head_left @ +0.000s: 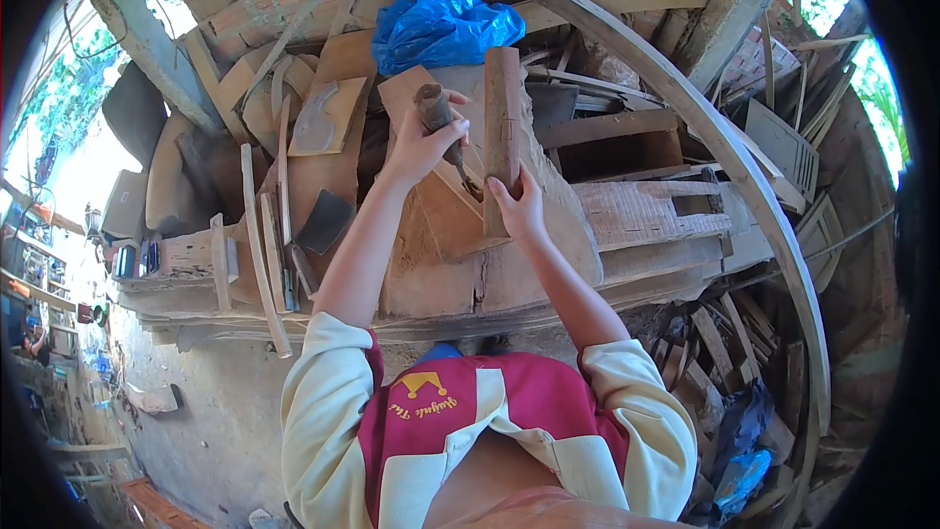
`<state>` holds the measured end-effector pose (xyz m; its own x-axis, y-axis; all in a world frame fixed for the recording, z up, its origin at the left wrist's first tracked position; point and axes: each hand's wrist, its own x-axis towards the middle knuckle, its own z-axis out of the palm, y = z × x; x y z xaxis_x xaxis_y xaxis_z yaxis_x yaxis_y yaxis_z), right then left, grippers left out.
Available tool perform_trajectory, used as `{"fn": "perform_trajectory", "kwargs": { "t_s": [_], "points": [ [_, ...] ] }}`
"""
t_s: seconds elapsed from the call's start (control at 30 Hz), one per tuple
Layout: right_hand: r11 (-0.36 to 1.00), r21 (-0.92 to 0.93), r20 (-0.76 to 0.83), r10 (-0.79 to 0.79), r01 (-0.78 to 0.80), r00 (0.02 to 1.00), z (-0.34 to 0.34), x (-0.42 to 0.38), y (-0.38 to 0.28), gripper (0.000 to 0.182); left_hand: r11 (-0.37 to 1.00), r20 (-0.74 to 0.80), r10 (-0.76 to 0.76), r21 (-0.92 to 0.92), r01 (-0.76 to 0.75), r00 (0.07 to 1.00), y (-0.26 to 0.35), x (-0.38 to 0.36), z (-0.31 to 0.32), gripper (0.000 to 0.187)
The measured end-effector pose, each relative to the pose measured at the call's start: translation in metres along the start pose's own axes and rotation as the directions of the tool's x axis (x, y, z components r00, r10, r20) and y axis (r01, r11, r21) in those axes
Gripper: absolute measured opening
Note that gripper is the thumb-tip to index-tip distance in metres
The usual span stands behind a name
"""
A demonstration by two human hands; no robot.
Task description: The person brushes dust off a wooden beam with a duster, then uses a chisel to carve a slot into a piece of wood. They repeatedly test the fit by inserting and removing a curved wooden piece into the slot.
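My left hand (426,145) is wrapped round the handle of a hand tool (433,108) with a dark, narrow metal end (468,179) that points down and to the right. That end is close to the lower part of a long wooden piece (502,118); I cannot tell if they touch. My right hand (521,204) holds this wooden piece near its lower end, with the thumb against its side. The piece stands lengthwise over the workbench (563,235). Beneath and beside the tool lies a flat wooden board (441,211).
A blue plastic bag (446,27) lies behind the hands. Wooden strips (259,245) and a dark flat piece (325,222) are on the left. A long curved beam (725,137) arcs along the right. Scrap wood (725,343) is piled below right. Far left, a person (37,343) is partly visible.
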<state>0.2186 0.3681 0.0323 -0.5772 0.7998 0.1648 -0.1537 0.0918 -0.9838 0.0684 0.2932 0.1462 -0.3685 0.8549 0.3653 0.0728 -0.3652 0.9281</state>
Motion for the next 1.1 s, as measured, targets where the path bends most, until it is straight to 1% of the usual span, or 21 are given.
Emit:
{"fn": "perform_trajectory", "kwargs": {
  "t_s": [0.03,0.1,0.17,0.37,0.43,0.5,0.57,0.63,0.67,0.73,0.77,0.8,0.83,0.87,0.9,0.93,0.97,1.03,1.07,1.1],
  "points": [
    [1.000,-0.025,-0.004,0.010,-0.011,1.000,0.000,-0.001,-0.001,0.057,1.000,0.008,-0.008,0.009,0.008,1.000,0.001,0.000,0.001,0.027],
    [1.000,-0.014,-0.007,0.005,-0.006,1.000,0.001,-0.002,-0.001,0.058,1.000,0.013,-0.017,0.018,0.017,1.000,0.002,0.000,0.003,0.027],
    [1.000,-0.002,-0.008,-0.005,0.005,1.000,0.002,-0.001,-0.002,0.058,0.996,0.027,-0.007,0.087,0.005,1.000,0.003,0.000,0.004,0.025],
    [0.998,-0.064,0.011,0.027,-0.027,1.000,-0.001,0.000,-0.003,0.059,0.997,-0.007,-0.011,0.077,0.012,1.000,0.002,0.000,0.005,0.024],
    [0.990,-0.125,0.007,0.059,-0.058,0.998,-0.001,-0.001,-0.007,0.059,0.996,-0.002,-0.012,0.083,0.012,1.000,0.004,0.000,0.007,0.023],
    [0.993,-0.102,0.015,0.064,-0.062,0.998,-0.001,-0.001,-0.007,0.059,0.996,0.002,-0.009,0.090,0.008,1.000,0.002,-0.001,0.007,0.023],
    [0.995,-0.080,0.028,0.066,-0.063,0.997,0.000,-0.001,-0.009,0.059,0.999,-0.025,-0.011,0.041,0.012,1.000,-0.008,-0.003,0.007,0.015],
    [0.999,-0.042,0.062,0.006,-0.003,0.998,-0.001,0.000,-0.012,0.055,0.999,-0.016,-0.001,0.037,0.001,1.000,-0.006,-0.007,0.012,0.013],
    [0.999,-0.043,0.072,0.001,0.002,0.997,-0.005,0.004,-0.011,0.055,0.999,-0.002,0.007,0.034,-0.006,1.000,-0.004,-0.008,0.012,0.011],
    [0.950,-0.311,0.152,0.031,0.017,0.988,-0.021,0.019,-0.016,0.052,1.000,-0.040,0.004,0.031,-0.003,0.999,-0.013,-0.010,0.006,0.015],
    [0.930,-0.360,0.218,0.006,0.074,0.976,-0.032,0.027,-0.027,0.053,0.999,-0.055,0.035,-0.023,-0.036,0.998,-0.013,-0.013,0.006,0.016],
    [0.905,-0.402,0.282,-0.020,0.137,0.959,-0.040,0.035,-0.058,0.054,0.995,-0.068,0.069,-0.073,-0.074,0.995,-0.012,-0.013,0.006,0.017],
    [0.862,-0.377,0.395,-0.182,0.339,0.901,-0.050,0.050,-0.086,0.056,0.993,-0.081,0.085,-0.073,-0.091,0.993,-0.008,-0.016,0.005,0.017],
    [0.791,-0.328,0.492,-0.324,0.517,0.808,-0.058,0.057,-0.113,0.059,0.999,-0.117,0.034,-0.032,-0.038,0.993,-0.007,-0.020,0.008,0.018],
    [0.687,-0.414,0.552,-0.333,0.597,0.765,-0.059,0.053,-0.147,0.060,1.000,-0.155,-0.017,0.007,0.019,0.988,-0.006,-0.022,0.010,0.018],
    [0.567,-0.483,0.610,-0.329,0.667,0.721,-0.057,0.048,-0.179,0.062,1.000,-0.160,-0.013,0.008,0.015,0.987,-0.007,-0.023,0.010,0.018],
    [0.566,-0.480,0.612,-0.331,0.670,0.718,-0.055,0.042,-0.200,0.062,1.000,-0.137,-0.026,-0.010,0.025,0.990,-0.009,-0.024,0.009,0.019],
    [0.202,-0.470,0.804,-0.303,0.859,0.511,-0.052,0.033,-0.230,0.061,0.999,-0.115,-0.037,-0.028,0.034,0.993,-0.009,-0.026,0.008,0.019],
    [0.201,-0.470,0.805,-0.303,0.860,0.510,-0.050,0.031,-0.239,0.061,0.999,-0.130,-0.036,0.025,0.040,0.991,-0.007,-0.028,0.009,0.019],
    [0.046,-0.473,0.839,-0.283,0.880,0.466,-0.049,0.029,-0.246,0.060,0.996,-0.145,-0.035,0.079,0.047,0.989,-0.006,-0.029,0.009,0.018]
  ]
}}
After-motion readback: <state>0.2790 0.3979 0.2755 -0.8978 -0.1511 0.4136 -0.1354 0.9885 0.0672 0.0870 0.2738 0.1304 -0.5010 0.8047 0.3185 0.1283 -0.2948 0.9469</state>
